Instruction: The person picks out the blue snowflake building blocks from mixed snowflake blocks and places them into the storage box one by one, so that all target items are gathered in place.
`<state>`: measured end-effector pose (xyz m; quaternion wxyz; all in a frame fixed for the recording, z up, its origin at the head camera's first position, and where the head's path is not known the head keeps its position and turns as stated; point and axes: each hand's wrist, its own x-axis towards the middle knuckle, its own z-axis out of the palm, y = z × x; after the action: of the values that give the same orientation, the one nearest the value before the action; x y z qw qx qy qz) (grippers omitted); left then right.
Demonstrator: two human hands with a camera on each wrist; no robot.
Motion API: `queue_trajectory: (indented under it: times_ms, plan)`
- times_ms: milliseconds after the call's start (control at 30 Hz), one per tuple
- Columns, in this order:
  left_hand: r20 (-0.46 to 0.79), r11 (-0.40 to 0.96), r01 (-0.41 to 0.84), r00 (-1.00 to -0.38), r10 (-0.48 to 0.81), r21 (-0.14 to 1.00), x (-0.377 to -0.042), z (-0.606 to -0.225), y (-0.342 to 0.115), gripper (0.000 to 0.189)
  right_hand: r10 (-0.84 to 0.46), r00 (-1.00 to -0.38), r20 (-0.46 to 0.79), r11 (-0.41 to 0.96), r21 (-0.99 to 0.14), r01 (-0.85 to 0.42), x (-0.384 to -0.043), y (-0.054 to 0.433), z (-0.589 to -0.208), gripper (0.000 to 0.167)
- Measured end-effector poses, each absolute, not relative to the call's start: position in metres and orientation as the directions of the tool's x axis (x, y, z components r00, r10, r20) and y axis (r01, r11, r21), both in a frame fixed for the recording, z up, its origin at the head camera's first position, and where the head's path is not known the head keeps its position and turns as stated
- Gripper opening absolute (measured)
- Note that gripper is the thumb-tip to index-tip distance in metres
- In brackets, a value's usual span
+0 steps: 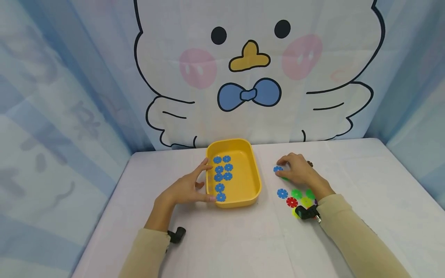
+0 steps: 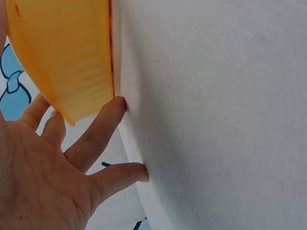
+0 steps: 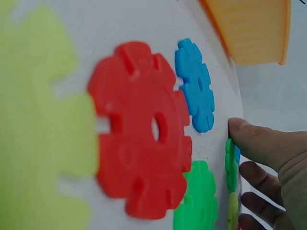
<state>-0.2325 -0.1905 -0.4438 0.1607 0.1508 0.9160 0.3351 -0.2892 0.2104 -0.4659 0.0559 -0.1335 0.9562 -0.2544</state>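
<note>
In the head view, a yellow tray holds several blue notched plastic discs along its left side. My left hand rests against the tray's left edge, fingers spread and thumb at the near corner; the left wrist view shows fingertips by the tray wall. Right of the tray, my right hand pinches a blue notched disc between thumb and forefinger, just above the table. A green disc lies by the thumb in the right wrist view, partly hiding that blue one.
Nearer the front lie loose discs: a blue one, a red one, green ones and yellow ones, partly under the right wrist camera. A brown disc shows behind the right hand. A printed curtain hangs behind the table.
</note>
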Motion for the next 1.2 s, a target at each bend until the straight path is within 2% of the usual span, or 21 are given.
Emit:
queue_trajectory:
  times_ms: [300, 600, 833, 1200]
  plan:
    - [-0.196, 0.733, 0.163, -0.905, 0.378, 0.660, -0.231, -0.446, -0.190, 0.110, -0.268, -0.962, -0.050, 0.823, -0.530, -0.202, -0.288, 0.209, -0.469, 0.031]
    - [-0.185, 0.732, 0.177, -0.904, 0.385, 0.657, -0.231, -0.445, -0.191, 0.110, -0.307, -0.951, -0.036, 0.848, -0.465, -0.256, -0.284, 0.208, -0.468, 0.035]
    - [-0.187, 0.734, 0.177, -0.904, 0.385, 0.656, -0.232, -0.446, -0.191, 0.110, -0.334, -0.942, -0.033, 0.839, -0.466, -0.281, -0.282, 0.207, -0.465, 0.036]
    - [-0.194, 0.747, 0.172, -0.906, 0.376, 0.642, -0.233, -0.444, -0.192, 0.110, -0.381, -0.918, 0.111, 0.777, -0.499, -0.383, -0.282, 0.195, -0.443, 0.037]
